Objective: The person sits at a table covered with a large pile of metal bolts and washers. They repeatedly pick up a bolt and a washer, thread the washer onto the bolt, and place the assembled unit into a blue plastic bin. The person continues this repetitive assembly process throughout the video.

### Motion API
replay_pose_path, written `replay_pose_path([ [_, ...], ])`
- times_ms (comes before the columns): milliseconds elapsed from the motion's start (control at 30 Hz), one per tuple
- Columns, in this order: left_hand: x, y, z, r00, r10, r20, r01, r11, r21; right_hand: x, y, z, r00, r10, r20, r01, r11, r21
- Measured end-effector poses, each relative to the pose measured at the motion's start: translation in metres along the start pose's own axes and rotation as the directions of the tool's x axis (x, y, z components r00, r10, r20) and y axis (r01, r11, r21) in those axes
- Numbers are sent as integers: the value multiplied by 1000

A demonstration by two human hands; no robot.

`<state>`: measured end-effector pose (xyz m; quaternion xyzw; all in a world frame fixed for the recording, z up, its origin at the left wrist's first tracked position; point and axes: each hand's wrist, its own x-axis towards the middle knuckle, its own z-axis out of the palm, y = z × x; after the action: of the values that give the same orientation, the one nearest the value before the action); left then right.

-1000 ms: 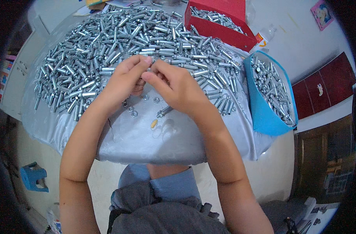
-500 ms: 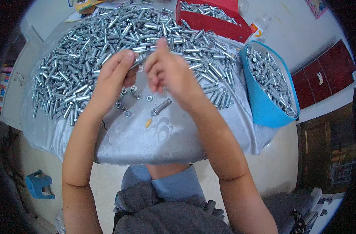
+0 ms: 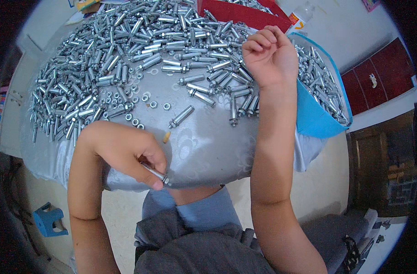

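My left hand is bent low over the near edge of the table. Its thumb and fingers pinch a metal expansion bolt, whose nut end points down to the right. Up by the blue box, my right hand is raised with its palm showing; the fingers curl loosely and nothing shows in them. A single expansion bolt lies on the cloth between my arms. Loose nuts are scattered left of it, and a small yellow piece lies nearby. A large heap of expansion bolts covers the far side.
The blue box at the right is filled with bolts. Behind the heap stands a red box, also with bolts in it, beside a plastic bottle. A silvery patterned cloth covers the table. A blue stool stands on the floor at left.
My hands have moved apart. The left came down toward the table's near edge with a bolt in it; the right went up and right toward the blue box.
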<state>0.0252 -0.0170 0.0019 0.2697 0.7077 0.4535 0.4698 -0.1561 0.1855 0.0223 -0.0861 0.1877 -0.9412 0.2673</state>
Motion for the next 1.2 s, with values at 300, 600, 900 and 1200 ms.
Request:
replay_pose_path([
  [300,-17,-15,-34,507,419,-753,-836,28,-547,4,0,-9,993,70,93,-71,997,12],
  [600,-29,-25,-43,251,281,-926,-960,-54,-276,2,10,-4,989,122,83,-124,992,12],
  [900,-47,-34,-48,141,195,-971,-978,-122,-167,1,16,-2,991,124,41,-123,992,-19],
  [1200,-54,-50,-52,82,78,-994,-986,-142,-92,5,20,-5,991,130,13,-129,990,-57],
])
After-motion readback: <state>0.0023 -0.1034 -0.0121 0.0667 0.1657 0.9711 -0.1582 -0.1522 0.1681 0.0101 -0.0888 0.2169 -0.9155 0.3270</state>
